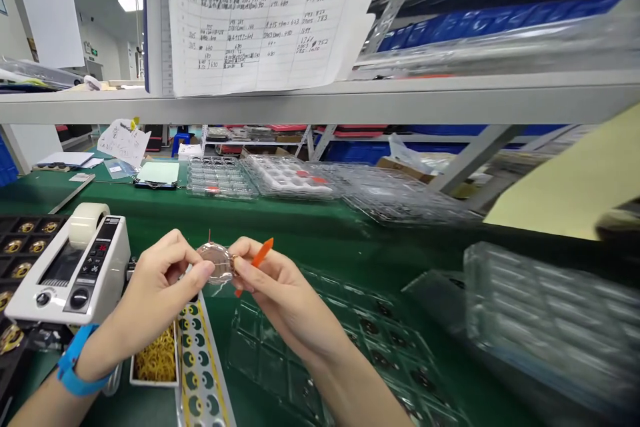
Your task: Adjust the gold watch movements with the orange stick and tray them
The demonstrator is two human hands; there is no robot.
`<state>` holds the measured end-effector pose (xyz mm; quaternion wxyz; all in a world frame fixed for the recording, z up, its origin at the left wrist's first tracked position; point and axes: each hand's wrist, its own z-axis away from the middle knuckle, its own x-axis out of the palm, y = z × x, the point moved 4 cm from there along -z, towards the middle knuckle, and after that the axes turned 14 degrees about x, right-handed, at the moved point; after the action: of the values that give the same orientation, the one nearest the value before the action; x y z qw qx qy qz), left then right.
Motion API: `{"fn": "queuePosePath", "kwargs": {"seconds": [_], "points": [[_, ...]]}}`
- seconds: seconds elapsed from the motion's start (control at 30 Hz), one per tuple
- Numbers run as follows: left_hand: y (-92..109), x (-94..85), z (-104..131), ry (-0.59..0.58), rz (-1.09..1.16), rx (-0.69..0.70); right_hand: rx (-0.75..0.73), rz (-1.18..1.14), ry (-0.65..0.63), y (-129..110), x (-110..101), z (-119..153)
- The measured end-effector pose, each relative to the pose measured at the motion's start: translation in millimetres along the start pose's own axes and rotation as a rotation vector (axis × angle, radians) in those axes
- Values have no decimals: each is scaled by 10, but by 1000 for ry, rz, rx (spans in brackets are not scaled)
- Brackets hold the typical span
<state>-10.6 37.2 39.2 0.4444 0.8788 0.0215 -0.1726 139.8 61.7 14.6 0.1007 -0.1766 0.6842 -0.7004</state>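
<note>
A small round clear-faced piece (216, 262) with a coppery rim is held up between both hands above the green mat. My left hand (167, 277), with a blue band at its wrist, pinches its left side between thumb and fingers. The fingers of my right hand (273, 280) close on its right edge and also hold an orange pointed tool (262, 252). Below the hands lie a sticker strip (200, 360) with round labels and a white box of yellow bits (156, 357).
A white tape dispenser (95, 274) stands at the left beside a black tray (23, 240) of gold rings. Clear trays (370, 327) with dark parts lie at the lower right, near stacked clear trays (545, 314). A grey shelf beam (320, 104) crosses above.
</note>
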Motion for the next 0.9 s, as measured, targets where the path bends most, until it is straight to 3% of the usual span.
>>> {"fn": "queuePosePath", "kwargs": {"seconds": [0.33, 0.57, 0.63, 0.73, 0.8, 0.9], "points": [[-68, 41, -22, 64, -145, 97, -32, 15, 45, 35, -5, -32], [-29, -41, 4, 211, -607, 206, -111, 52, 116, 39, -38, 1], [24, -108, 7, 280, -688, 298, -101, 54, 142, 27, -62, 11], [126, -145, 40, 358, -642, 553, -52, 32, 148, 10, -63, 15], [145, -102, 50, 298, -573, 651, -27, 11, 120, 4, -32, 19], [76, -8, 11, 109, -475, 592, -23, -48, 73, 10, 22, 36]]}}
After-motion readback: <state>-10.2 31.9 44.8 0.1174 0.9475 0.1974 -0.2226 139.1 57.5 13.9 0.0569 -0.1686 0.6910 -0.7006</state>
